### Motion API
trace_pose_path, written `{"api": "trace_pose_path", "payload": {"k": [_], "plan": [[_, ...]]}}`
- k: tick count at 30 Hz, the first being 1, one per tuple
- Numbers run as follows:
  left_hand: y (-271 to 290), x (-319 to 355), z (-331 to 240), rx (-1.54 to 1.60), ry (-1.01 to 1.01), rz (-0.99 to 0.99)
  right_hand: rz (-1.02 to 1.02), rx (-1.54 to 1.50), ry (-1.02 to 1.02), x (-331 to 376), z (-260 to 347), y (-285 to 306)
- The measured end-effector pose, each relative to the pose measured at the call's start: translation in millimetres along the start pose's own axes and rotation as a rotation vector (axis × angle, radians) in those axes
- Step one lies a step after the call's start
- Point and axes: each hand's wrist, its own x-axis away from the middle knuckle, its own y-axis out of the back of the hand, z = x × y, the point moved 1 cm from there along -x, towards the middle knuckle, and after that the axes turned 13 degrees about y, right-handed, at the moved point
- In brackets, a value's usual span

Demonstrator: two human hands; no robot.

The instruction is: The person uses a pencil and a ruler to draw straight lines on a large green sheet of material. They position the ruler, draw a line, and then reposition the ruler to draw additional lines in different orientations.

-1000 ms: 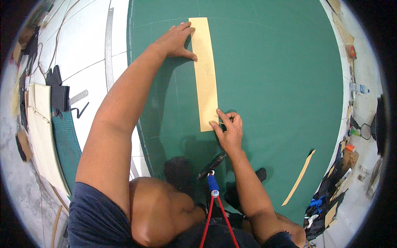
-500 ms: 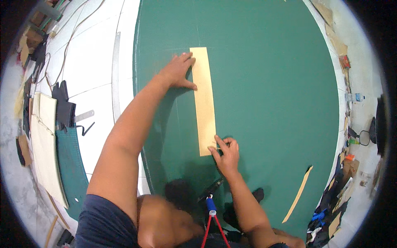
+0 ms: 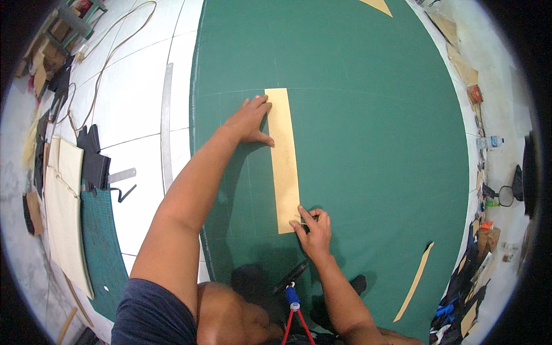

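A long tan strip point(image 3: 283, 167), like card or stiff paper, lies flat on a wide green cloth point(image 3: 368, 144). My left hand point(image 3: 251, 123) rests at the strip's far left edge, its fingers stretched out and thumb spread, tips touching the edge. At the near right corner of the strip is my right hand point(image 3: 313, 231), thumb and forefinger drawn together against the edge. A thin pale sliver shows between these fingertips; its kind is too small to tell. Faint pale lines run across the cloth beyond the strip and beside it.
A long metal ruler point(image 3: 167, 126) lies on white tiles to the left. Near it are black pieces point(image 3: 95, 161), a folded cream cloth point(image 3: 66, 213) and a teal mat point(image 3: 106, 247). A narrow tan strip point(image 3: 415, 282) is at right; a bottle point(image 3: 490, 141) and scraps line the far right.
The view has shifted, so everything sits lower in the picture and a tan corner appears at the top. Both hands keep their places on the strip.
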Motion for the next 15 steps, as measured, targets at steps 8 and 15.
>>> {"api": "trace_pose_path", "payload": {"k": [8, 15], "plan": [[5.5, 2.5, -4.5, -0.043, 0.03, 0.027, -0.005, 0.009, 0.014, -0.5, -0.8, -0.9], [5.7, 3.9, -5.0, -0.022, 0.015, 0.013, -0.005, 0.015, 0.017, -1.1, 2.7, 1.3]]}}
